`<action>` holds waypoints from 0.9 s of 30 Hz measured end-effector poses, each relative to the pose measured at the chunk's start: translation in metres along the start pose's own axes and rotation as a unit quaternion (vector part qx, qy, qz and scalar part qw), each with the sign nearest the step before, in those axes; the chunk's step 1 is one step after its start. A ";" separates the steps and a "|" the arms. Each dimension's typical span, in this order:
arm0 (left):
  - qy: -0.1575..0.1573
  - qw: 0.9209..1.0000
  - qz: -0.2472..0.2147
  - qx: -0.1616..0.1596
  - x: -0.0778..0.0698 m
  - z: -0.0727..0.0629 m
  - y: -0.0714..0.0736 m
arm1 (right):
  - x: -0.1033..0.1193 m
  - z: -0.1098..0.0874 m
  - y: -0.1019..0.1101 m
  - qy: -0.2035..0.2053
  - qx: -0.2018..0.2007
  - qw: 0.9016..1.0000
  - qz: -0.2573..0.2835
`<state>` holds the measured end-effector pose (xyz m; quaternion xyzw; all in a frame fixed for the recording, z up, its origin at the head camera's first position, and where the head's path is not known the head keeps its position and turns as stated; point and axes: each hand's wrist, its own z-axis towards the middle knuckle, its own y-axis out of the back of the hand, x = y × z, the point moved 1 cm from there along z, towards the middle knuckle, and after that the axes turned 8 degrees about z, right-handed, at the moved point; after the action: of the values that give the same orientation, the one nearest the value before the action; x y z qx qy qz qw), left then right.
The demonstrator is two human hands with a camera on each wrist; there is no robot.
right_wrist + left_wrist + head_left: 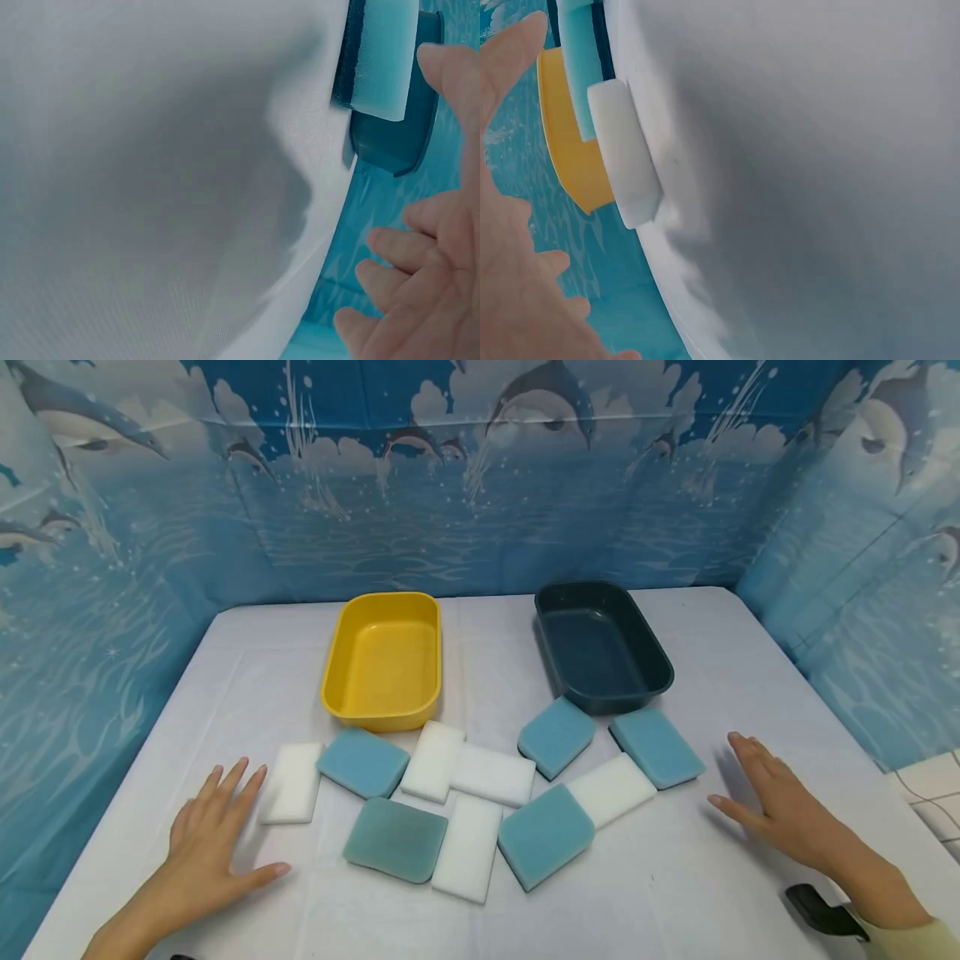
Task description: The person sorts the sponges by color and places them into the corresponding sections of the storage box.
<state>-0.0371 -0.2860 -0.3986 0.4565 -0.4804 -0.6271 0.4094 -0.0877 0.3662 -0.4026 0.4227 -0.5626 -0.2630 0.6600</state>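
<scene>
My left hand (pixel 208 852) is spread over the left side of the table, fingers straight, with nothing in it. Just beyond its fingertips lies a white sponge (pixel 292 783), which the left wrist view shows as a thick white block (pixel 624 154). On the right side my right hand (pixel 783 814) hovers with fingers extended and holds nothing. Nearest to it is a blue sponge (pixel 656 747) with a dark underside. Between the hands lie several more blue sponges, among them a greener one (pixel 396 841), and several white sponges, one of them upright (pixel 467 849) near the front.
A yellow tub (pixel 381 660) stands at the back left of the white table (pixel 645 902). At the back right is a dark teal tub (pixel 600 643), two blue sponges close to its front rim. Dolphin-print curtains (pixel 480 527) enclose the back and sides.
</scene>
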 end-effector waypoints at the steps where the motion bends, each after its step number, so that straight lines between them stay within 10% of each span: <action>1: -0.007 1.000 -0.006 -0.006 -0.002 0.000 0.000 | 0.001 0.000 0.001 -0.004 0.001 1.000 0.001; 16: -0.036 0.997 -0.054 -0.046 -0.023 0.004 0.002 | 0.015 0.009 0.011 0.070 -0.157 0.982 -0.075; 27: -0.054 0.996 -0.061 -0.024 -0.040 0.001 -0.003 | 0.015 0.029 0.021 0.070 -0.179 0.980 -0.050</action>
<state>-0.0286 -0.2474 -0.3943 0.4404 -0.4577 -0.6862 0.3546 -0.1151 0.3562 -0.3768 0.3425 -0.4367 -0.3616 0.7491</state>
